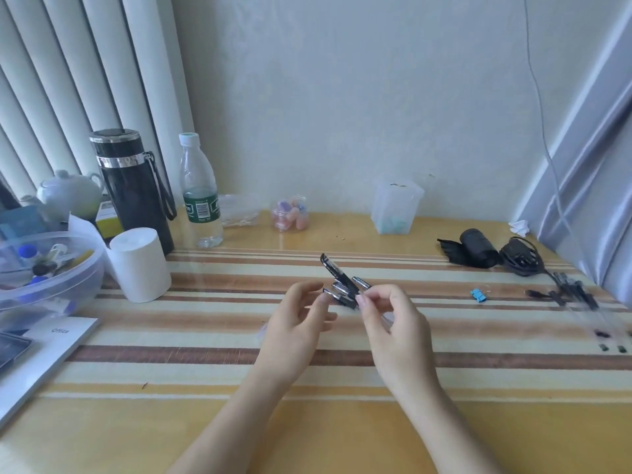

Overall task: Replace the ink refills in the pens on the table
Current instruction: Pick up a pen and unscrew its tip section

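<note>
A small bundle of black pens point(342, 285) with clear barrels is held above the middle of the striped table point(205, 336). My right hand point(393, 323) pinches the bundle near its black caps. My left hand point(297, 319) touches the silver ends of the pens with its fingertips, fingers loosely curled. One black cap sticks up and to the left of the bundle. Several more pens or refills point(581, 299) with clear barrels lie at the right edge of the table, with small dark tips near them.
A white paper roll point(138, 265), black flask point(136, 189) and water bottle point(200, 189) stand at the left. A clear bowl point(44, 268) and booklet point(44, 357) lie far left. A black pouch and cable point(492, 251), blue clip point(477, 294), and clear cup point(395, 206) sit behind.
</note>
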